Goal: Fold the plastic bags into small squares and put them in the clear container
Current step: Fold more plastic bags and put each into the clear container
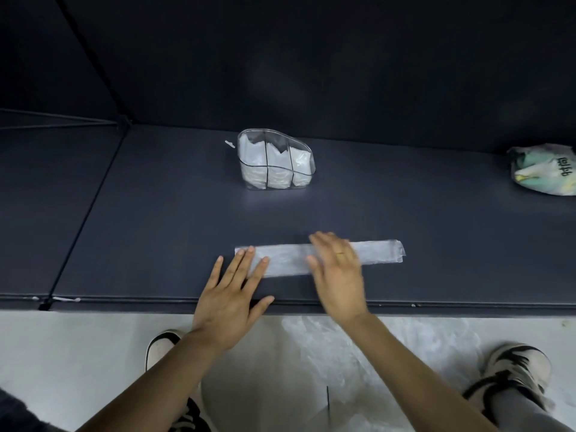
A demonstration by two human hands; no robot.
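Clear container sits further back, crumpled bag far right. Folded plastic strip lies flat under both hands: left hand and right hand, fingers straight, pressing it.

Dim, even light falls from overhead on a dark matte table, where a pale sheen pools just in front of the clear container, whose walls catch bright highlights. The wall behind sinks almost to black, with faint cloudy patches of reflected light. The right hand is smeared by motion blur, its fingers soft-edged, while the left hand stays fairly sharp. The folded plastic strip glows a milky grey with little glare. Wide-angle distortion bends the table's seams at far left and stretches the shoes near the bottom corners. The pale floor reads brightest, with soft shadows.
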